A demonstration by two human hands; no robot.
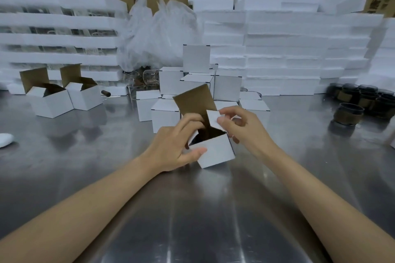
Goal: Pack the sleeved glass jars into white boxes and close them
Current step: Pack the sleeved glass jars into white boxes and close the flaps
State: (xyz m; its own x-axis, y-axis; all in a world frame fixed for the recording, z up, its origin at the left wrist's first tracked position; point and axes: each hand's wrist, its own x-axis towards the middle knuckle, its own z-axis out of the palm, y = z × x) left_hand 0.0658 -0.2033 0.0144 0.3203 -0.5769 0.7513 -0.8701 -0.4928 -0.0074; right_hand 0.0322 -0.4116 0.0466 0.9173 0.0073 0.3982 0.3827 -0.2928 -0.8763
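Head view: white box at tabletop centre, lid up. L hand grips its near-left corner to steady it; R hand pinches side flap, prob. folding it in. Sleeved jars wait far right.

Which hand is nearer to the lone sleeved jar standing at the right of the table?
Right. The right hand, pinching the box's side flap, lies between box and sleeved jar; the left hand grips the box's far side.
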